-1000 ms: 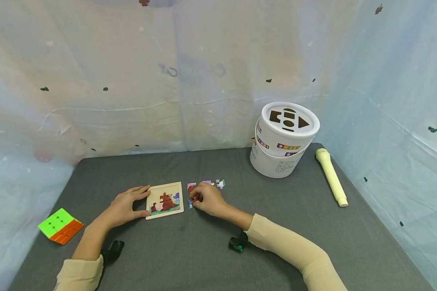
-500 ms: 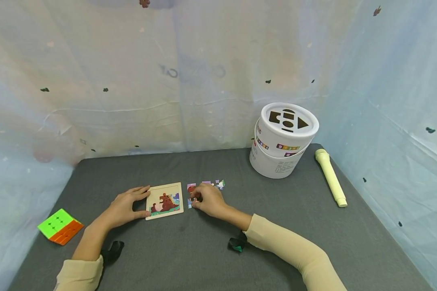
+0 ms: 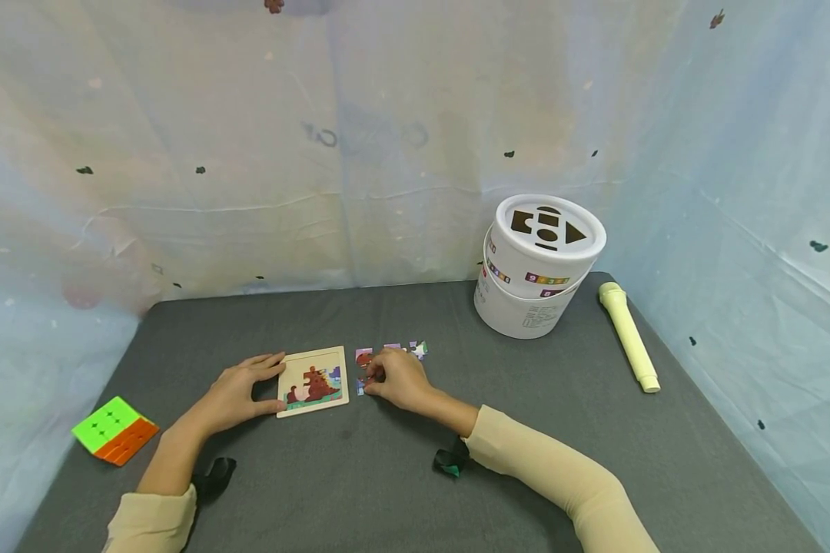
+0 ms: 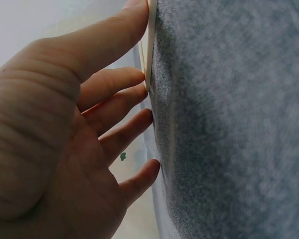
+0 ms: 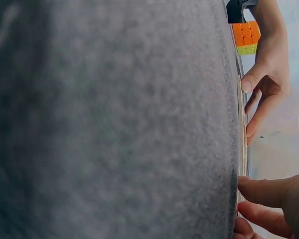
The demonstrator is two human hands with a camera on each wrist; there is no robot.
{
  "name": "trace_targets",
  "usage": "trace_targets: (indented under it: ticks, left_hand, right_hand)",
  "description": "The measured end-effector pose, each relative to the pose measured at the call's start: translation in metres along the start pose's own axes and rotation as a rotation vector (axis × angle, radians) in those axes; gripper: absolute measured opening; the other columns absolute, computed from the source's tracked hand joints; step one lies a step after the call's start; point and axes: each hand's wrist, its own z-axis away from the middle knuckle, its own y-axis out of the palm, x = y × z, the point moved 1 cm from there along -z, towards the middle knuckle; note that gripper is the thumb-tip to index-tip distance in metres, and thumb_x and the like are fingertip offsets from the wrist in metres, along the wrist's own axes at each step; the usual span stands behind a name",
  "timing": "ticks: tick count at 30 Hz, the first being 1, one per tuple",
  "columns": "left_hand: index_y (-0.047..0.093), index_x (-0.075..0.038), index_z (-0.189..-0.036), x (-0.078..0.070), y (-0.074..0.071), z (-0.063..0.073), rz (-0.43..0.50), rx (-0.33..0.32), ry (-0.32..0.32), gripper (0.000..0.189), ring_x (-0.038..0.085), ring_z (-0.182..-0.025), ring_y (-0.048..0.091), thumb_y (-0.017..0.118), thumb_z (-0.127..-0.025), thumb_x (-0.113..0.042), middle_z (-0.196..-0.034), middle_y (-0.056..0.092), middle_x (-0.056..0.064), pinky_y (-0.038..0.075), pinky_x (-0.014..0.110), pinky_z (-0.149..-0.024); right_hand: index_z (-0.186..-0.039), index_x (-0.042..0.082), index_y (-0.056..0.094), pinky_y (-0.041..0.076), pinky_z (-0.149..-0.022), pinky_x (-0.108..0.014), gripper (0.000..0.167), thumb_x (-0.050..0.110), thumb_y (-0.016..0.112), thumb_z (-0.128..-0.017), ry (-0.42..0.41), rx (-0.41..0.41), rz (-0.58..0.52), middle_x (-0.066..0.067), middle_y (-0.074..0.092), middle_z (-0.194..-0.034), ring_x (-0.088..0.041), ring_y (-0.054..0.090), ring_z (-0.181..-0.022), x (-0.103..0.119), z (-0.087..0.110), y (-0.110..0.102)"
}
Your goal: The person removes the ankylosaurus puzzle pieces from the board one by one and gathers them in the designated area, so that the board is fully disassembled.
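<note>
My left hand (image 3: pixel 240 393) rests at the left edge of a square wooden puzzle board (image 3: pixel 311 359), thumb near the lower corner and fingertips near the upper one. A dinosaur picture fills the board's lower part; its upper left shows bare wood. In the left wrist view the fingers (image 4: pixel 124 137) are spread and fairly straight. Just right of the board, my right hand (image 3: pixel 401 380) pinches a small blue and red puzzle piece (image 3: pixel 360 388) low at the table, largely covered by the fingers. Beyond this hand lie other puzzle pieces, one purple and red (image 3: pixel 363 355), one white and green (image 3: pixel 418 349).
A green and orange cube puzzle (image 3: pixel 115 430) sits left of my left forearm. At the back right stands a white lidded bucket (image 3: pixel 542 269) with shaped holes. A pale yellow stick (image 3: pixel 629 336) lies near the right edge of the grey table (image 3: pixel 360 491). Curtains hang behind.
The right fingers shift very slightly over the puzzle piece at the table. The left hand and the board stay in place.
</note>
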Motion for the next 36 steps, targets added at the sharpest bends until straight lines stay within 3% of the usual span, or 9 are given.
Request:
trace_targets:
  ticks: [11, 16, 25, 36]
  left_hand:
    - [0.054, 0.005, -0.140, 0.001, 0.000, -0.002, 0.000, 0.000, -0.003, 0.080, 0.050, -0.136, 0.038, 0.084, -0.080, -0.037, -0.151, 0.043, 0.024, 0.030, 0.074, -0.099]
    - [0.054, 0.004, -0.141, 0.001, 0.000, -0.002, -0.001, 0.004, -0.005, 0.080, 0.049, -0.136, 0.037, 0.083, -0.080, -0.039, -0.151, 0.042, 0.023, 0.029, 0.075, -0.099]
    - [0.053, 0.002, -0.142, 0.002, 0.002, 0.000, 0.004, 0.010, -0.017, 0.081, 0.048, -0.137, 0.037, 0.082, -0.080, -0.041, -0.152, 0.042, 0.021, 0.030, 0.076, -0.097]
    - [0.052, 0.004, -0.141, 0.004, 0.002, 0.000, 0.033, 0.006, 0.001, 0.079, 0.048, -0.137, 0.036, 0.084, -0.080, -0.034, -0.152, 0.041, 0.022, 0.028, 0.076, -0.098]
  right_hand:
    - [-0.084, 0.010, 0.078, 0.047, -0.071, -0.029, 0.019, 0.021, 0.090, -0.075, 0.013, 0.027, -0.012, 0.002, 0.069, -0.081, -0.010, 0.061, -0.076, 0.000, -0.006, -0.003]
    - [-0.091, 0.011, 0.078, 0.046, -0.071, -0.030, 0.020, 0.021, 0.088, -0.077, 0.008, 0.049, 0.019, 0.001, 0.067, -0.084, -0.012, 0.060, -0.078, 0.007, -0.011, -0.006]
    - [-0.122, 0.009, 0.070, 0.047, -0.088, -0.030, 0.036, 0.016, 0.079, -0.087, -0.141, 0.211, -0.011, -0.003, 0.068, -0.116, -0.017, 0.061, -0.107, 0.035, -0.029, 0.000]
    - [-0.130, 0.006, 0.064, 0.047, -0.093, -0.027, 0.046, 0.016, 0.079, -0.088, -0.212, 0.306, -0.019, -0.005, 0.065, -0.126, -0.019, 0.058, -0.113, 0.057, -0.051, 0.015]
